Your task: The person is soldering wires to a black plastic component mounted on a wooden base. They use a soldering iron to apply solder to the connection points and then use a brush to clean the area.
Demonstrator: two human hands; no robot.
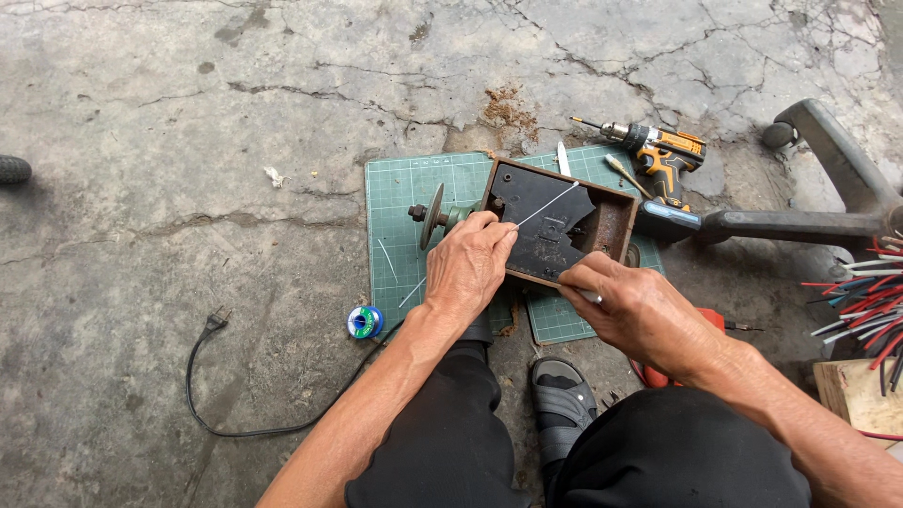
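Observation:
A rusty brown metal box (611, 226) with a dark plate inside lies on a green cutting mat (400, 202). A shaft with a grey disc wheel (433, 216) sticks out of its left side. My left hand (467, 265) rests on the box's left end and pinches a thin white wire (548, 204) that runs up and right across the dark plate. My right hand (638, 310) grips the box's near edge and holds a small pale object between its fingers.
An orange and black cordless drill (658, 155) and a screwdriver (625, 174) lie beyond the box. A blue solder spool (365, 322) and a black power cord (221, 376) lie left. Chair legs (828, 188) and coloured wires (861, 306) crowd the right. My sandalled foot (562, 400) sits below.

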